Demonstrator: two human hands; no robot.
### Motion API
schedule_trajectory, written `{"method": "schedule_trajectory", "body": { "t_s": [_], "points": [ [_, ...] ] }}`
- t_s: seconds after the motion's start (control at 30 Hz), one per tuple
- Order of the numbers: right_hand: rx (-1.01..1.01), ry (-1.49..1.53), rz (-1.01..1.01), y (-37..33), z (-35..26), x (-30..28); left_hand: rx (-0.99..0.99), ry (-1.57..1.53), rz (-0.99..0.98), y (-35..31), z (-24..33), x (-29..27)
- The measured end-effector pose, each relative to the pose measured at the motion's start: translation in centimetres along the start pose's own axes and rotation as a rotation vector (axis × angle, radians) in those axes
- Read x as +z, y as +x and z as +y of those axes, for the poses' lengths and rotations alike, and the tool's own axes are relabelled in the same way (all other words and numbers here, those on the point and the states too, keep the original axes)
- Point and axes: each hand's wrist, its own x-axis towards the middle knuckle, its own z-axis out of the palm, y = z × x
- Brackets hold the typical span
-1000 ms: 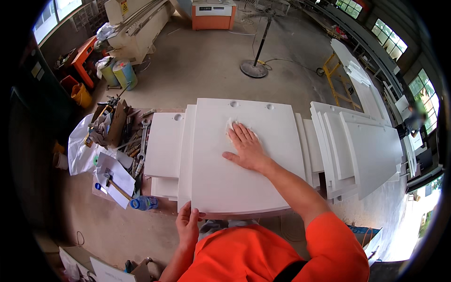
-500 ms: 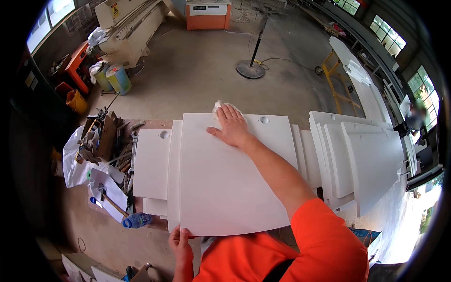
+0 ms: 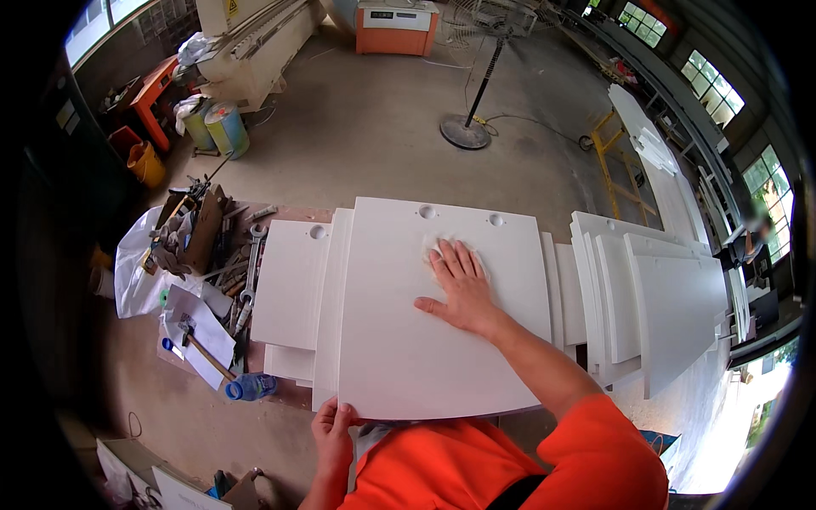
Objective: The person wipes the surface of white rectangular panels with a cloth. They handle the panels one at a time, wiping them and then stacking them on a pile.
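Note:
A white panel (image 3: 425, 340) with two round holes along its far edge lies on top of a stack of similar boards. Flat on its upper right part is my right hand (image 3: 461, 289), fingers spread, pressing a white cloth (image 3: 438, 248) that shows around the fingertips. At the near left corner my left hand (image 3: 331, 422) pinches the panel's edge, thumb on top and the other fingers lower down, partly hidden. Beneath, other white boards (image 3: 289, 285) stick out to the left and right.
Tools, including wrenches (image 3: 253, 263), a hammer (image 3: 204, 353) on paper and a blue plastic bottle (image 3: 252, 387), crowd the left side. More white panels (image 3: 680, 306) lean at the right. Beyond stand a pedestal fan (image 3: 466, 132) and an orange-and-white machine (image 3: 396, 30). A person (image 3: 748, 242) is at far right.
My right hand has slid the cloth from the panel's far edge nearer and rightward, uncovering a hole there. My left hand keeps its hold on the corner. The view has shifted slightly.

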Motion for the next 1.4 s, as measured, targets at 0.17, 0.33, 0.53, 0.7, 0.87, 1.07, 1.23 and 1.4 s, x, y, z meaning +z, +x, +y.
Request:
{"method": "schedule_trajectory", "body": {
  "t_s": [0.17, 0.33, 0.53, 0.7, 0.87, 1.07, 1.23, 1.4],
  "points": [
    [-0.035, 0.047, 0.058, 16.7, -3.9, -1.0, -0.045, -0.021, -0.054, 0.1, 1.1, -0.3],
    [-0.238, 0.084, 0.054, 13.9, -12.0, 2.9, -0.117, 0.041, -0.120, 1.2, 0.6, -1.7],
    [-0.693, 0.209, -0.052, -10.0, -23.1, 4.9, -0.412, -0.577, 0.012, 1.4, 4.3, -2.3],
    [-0.382, 0.044, 0.061, -17.7, -16.0, 3.6, -0.428, -0.454, -0.459, 2.6, 3.4, -5.8],
    [0.297, -0.088, 0.165, -27.4, -2.5, 2.8, -0.406, -0.471, -0.429, 2.6, 3.2, -5.7],
    [0.038, 0.096, 0.077, -23.2, -13.4, 2.4, -0.300, -0.005, -0.415, 3.1, 3.3, -1.9],
    [0.294, 0.005, 0.099, -21.0, -3.1, 1.0, -0.177, 0.044, -0.322, 2.6, 2.9, -1.2],
    [0.465, -0.056, 0.119, -10.4, 9.8, 0.4, -0.120, 0.046, -0.283, 2.7, 1.9, -1.5]
  ]
}}
